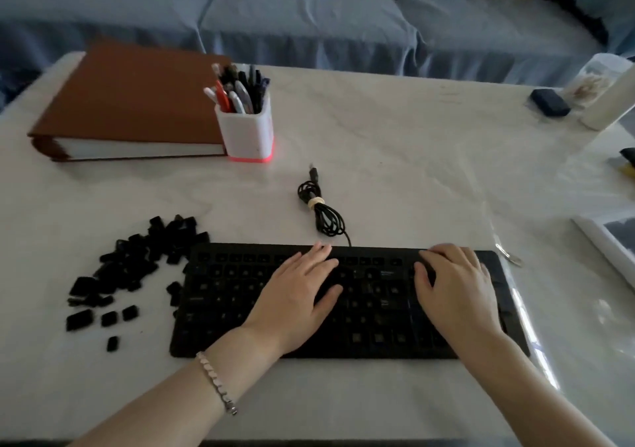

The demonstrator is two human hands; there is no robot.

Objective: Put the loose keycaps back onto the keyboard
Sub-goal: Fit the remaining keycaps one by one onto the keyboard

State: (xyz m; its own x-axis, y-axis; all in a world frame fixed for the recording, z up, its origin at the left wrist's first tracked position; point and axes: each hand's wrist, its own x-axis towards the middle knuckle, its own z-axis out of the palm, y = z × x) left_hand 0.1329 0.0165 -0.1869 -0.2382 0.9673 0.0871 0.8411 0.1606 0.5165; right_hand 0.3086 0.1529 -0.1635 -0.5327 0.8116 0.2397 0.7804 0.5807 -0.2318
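Left hand (295, 295) lies flat mid-keyboard (223, 295), fingers spread, holding nothing. Right hand (457, 292) rests empty toward the right end, fingers relaxed. The loose keycaps (137, 261) are heaped just off the keyboard's left end, so the left hand is nearer, a reach leftward.

The left hand (295, 295) and right hand (457, 288) hide the parts of the keyboard (374, 309) beneath them, and its dark face is too dim to tell which places are bare. The legends on the loose keycaps (130, 268) are too small to read. The right edge cuts off a white-framed sheet (611, 244) and a yellow-and-black object (628, 163).
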